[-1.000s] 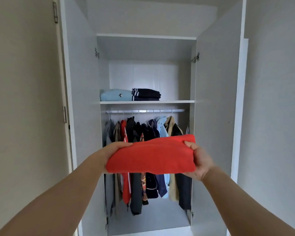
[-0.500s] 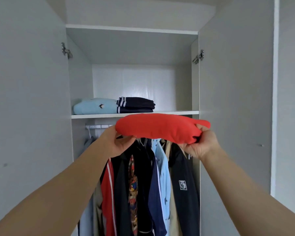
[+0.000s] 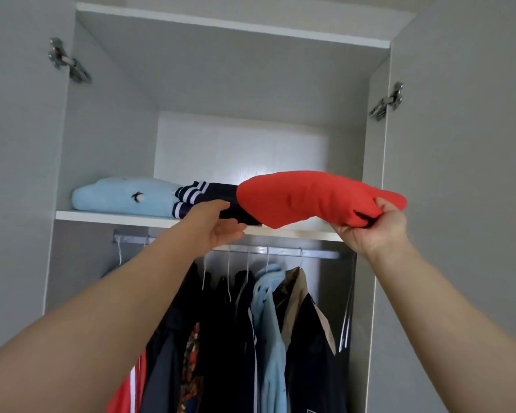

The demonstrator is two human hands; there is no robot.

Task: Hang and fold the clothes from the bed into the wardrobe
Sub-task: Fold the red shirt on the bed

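Judging from how things lie, the task is well under way. Two folded pieces already sit on the shelf: a light blue top towards its left end and a navy striped garment touching it near the middle. A row of hanging clothes fills the rail below.

The folded red garment is not yet set down. It hangs in the air over the front edge of the shelf, above its bare right half and just beside the navy piece. The right hand pinches the garment's right end, thumb on top and fingers curled underneath. The left hand reaches to its left end at the shelf's front edge, thumb lying against the navy cloth. Whether it grips the red fabric I cannot tell.

What is left here seems to be sliding the red piece onto the free right part. The bed is out of view, so any remaining clothes cannot be counted.

The wardrobe is pale grey with a white shelf. Both doors stand open, and metal hinges show at the upper corners.
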